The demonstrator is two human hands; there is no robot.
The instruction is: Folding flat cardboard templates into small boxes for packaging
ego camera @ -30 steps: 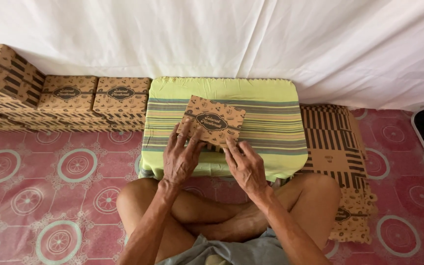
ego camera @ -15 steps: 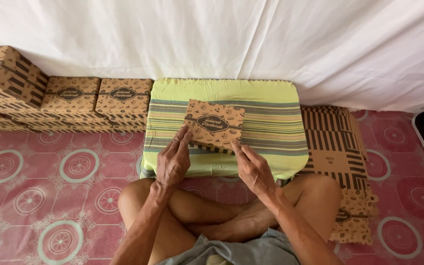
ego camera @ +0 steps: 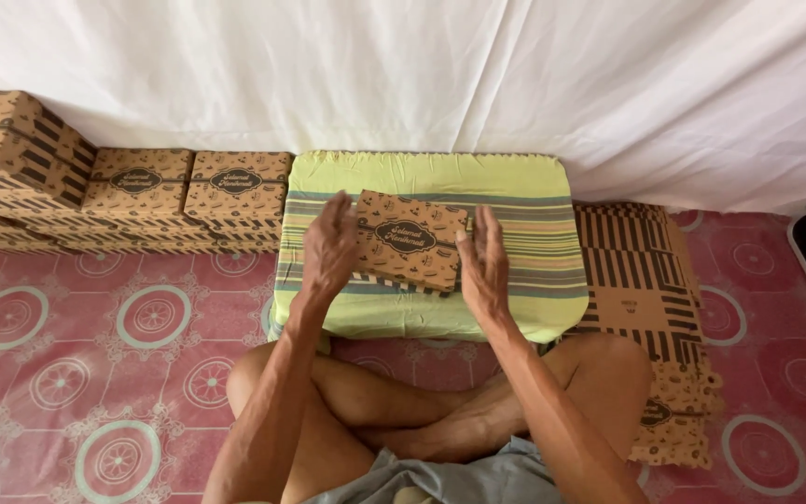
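Head view, looking down. A flat brown box (ego camera: pixel 409 240) with a dark oval label at its centre lay on a low table (ego camera: pixel 515 317) covered in a green striped cloth; the box was slightly rotated, its near edge tilted toward 5 o'clock. At 9 to 10 o'clock from the table stood a row of assembled boxes (ego camera: pixel 188 191) of the same brown print, each with a dark oval label on top, and a higher stack (ego camera: pixel 16 149) at the far left, cut off by the frame edge. At 3 to 4 o'clock lay a pile of unfolded flat cartons (ego camera: pixel 632 280), brown with dark stripes, partly hidden by the person's knee.

The left hand (ego camera: pixel 328 245) was held edge-on at the box's 9 o'clock side, fingers extended and together, palm facing the box; it overlapped the box's left edge, but contact could not be confirmed. The right hand (ego camera: pixel 484 261) mirrored it at the 3 o'clock side, fingers straight, just beside or touching the right edge. Neither hand was closed around anything; both were loose and flat.

The person sat cross-legged on a pink patterned mat (ego camera: pixel 76 355). A white sheet (ego camera: pixel 422 75) formed the backdrop.
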